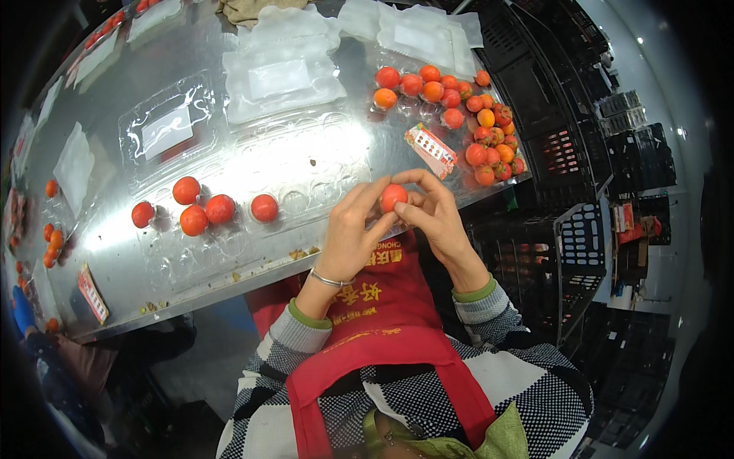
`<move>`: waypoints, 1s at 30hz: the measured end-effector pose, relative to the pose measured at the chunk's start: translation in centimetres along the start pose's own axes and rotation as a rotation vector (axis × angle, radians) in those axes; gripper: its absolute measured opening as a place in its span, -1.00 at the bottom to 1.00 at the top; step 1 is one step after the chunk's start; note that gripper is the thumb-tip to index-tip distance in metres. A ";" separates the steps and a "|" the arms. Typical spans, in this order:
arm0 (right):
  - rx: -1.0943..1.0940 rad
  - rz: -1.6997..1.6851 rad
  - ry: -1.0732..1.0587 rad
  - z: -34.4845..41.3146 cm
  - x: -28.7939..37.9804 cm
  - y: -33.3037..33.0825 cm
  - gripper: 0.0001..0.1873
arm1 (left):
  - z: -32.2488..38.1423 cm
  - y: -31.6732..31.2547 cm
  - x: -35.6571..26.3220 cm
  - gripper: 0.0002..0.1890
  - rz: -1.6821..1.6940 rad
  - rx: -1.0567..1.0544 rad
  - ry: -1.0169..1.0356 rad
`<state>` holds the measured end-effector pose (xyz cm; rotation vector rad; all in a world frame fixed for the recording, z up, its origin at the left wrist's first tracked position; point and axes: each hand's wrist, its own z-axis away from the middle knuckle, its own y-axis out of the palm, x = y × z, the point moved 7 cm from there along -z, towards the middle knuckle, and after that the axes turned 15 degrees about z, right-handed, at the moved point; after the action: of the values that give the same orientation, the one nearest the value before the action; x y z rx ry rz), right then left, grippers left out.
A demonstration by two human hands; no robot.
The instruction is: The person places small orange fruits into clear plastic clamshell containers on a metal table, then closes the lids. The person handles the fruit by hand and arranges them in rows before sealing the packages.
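A round orange-red fruit, a tomato or a persimmon, is held between both hands just above the table's near edge. My left hand has its fingertips and thumb on the fruit's left side. Around the right side curl the fingers of my right hand, its thumb pressing the front. Left of my hands lies a clear plastic tray with round cups, a single red fruit at its left. Several more red fruits sit farther left on another clear tray.
Heaped orange-red fruits lie at the table's right end, near printed cards. White foam-like sheets and a clear lid occupy the back. Black crates stand right. A co-worker's blue-gloved hand shows at far left.
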<state>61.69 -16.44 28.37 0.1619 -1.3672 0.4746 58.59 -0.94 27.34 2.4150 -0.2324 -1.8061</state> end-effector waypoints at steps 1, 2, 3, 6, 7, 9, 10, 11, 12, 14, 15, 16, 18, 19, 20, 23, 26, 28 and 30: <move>0.000 0.005 0.002 0.0 0.0 0.0 -0.61 | 0.0 0.0 0.0 -0.48 -0.006 0.003 0.000; -0.001 0.006 0.001 0.0 0.0 0.0 -0.61 | 0.0 0.0 0.0 -0.48 -0.013 0.005 -0.001; -0.001 0.008 0.000 0.0 0.0 0.0 -0.62 | 0.1 0.0 0.0 -0.48 -0.018 0.005 0.001; -0.005 0.002 0.015 -0.1 0.0 0.1 -0.62 | 0.1 0.0 0.0 -0.47 -0.008 -0.004 0.022; -0.012 -0.001 0.022 -0.1 0.0 0.0 -0.61 | 0.2 0.1 0.1 -0.46 -0.010 -0.002 0.023; 0.001 0.000 0.003 -0.2 0.3 0.2 -0.60 | 0.2 0.1 0.2 -0.45 -0.012 0.000 0.033; 0.005 0.002 -0.009 -0.3 0.5 0.3 -0.59 | 0.2 0.1 0.4 -0.44 -0.020 -0.005 0.026; 0.030 0.022 -0.016 -0.4 0.7 0.3 -0.58 | 0.2 0.0 0.4 -0.43 -0.024 -0.013 0.026; 0.054 0.043 -0.023 -0.5 1.0 0.3 -0.57 | 0.2 0.0 0.6 -0.41 -0.030 -0.015 0.017; 0.106 0.087 -0.016 -0.7 1.4 -0.1 -0.55 | 0.3 0.2 0.7 -0.39 -0.025 0.002 0.006; 0.134 0.109 -0.002 -1.0 1.6 -0.3 -0.54 | 0.4 0.2 0.8 -0.37 -0.025 0.005 0.005; 0.156 0.143 0.029 -1.4 1.7 -0.7 -0.53 | 0.4 0.1 1.0 -0.36 0.024 -0.015 -0.022; 0.153 0.248 -0.073 -3.2 3.1 -2.2 -0.51 | 0.5 -0.1 1.2 -0.34 0.118 -0.064 -0.061; 0.148 0.306 -0.115 -4.5 3.8 -3.1 -0.50 | 0.5 -0.1 1.3 -0.32 0.120 -0.076 -0.066; 0.052 0.269 -0.218 -6.2 5.0 -4.7 -0.51 | 0.5 -0.2 1.3 -0.31 0.122 -0.082 -0.074; -0.204 0.464 -0.287 -12.6 7.1 -10.0 -0.57 | 0.5 -0.1 1.1 -0.30 0.100 -0.081 -0.060; -0.273 0.778 -0.329 -19.2 8.0 -12.8 -0.60 | 0.5 -0.2 0.8 -0.33 0.088 -0.083 -0.033; -0.260 0.939 -0.328 -21.8 7.4 -13.7 -0.60 | 0.5 -0.2 0.9 -0.35 0.117 -0.081 -0.058; -0.214 1.094 -0.359 -23.4 6.9 -13.7 -0.59 | 0.6 -0.1 0.8 -0.36 0.129 -0.080 -0.061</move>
<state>89.39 -18.20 32.37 -0.7540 -1.7795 1.2342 58.30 -0.96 26.38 2.2389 -0.3084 -1.7986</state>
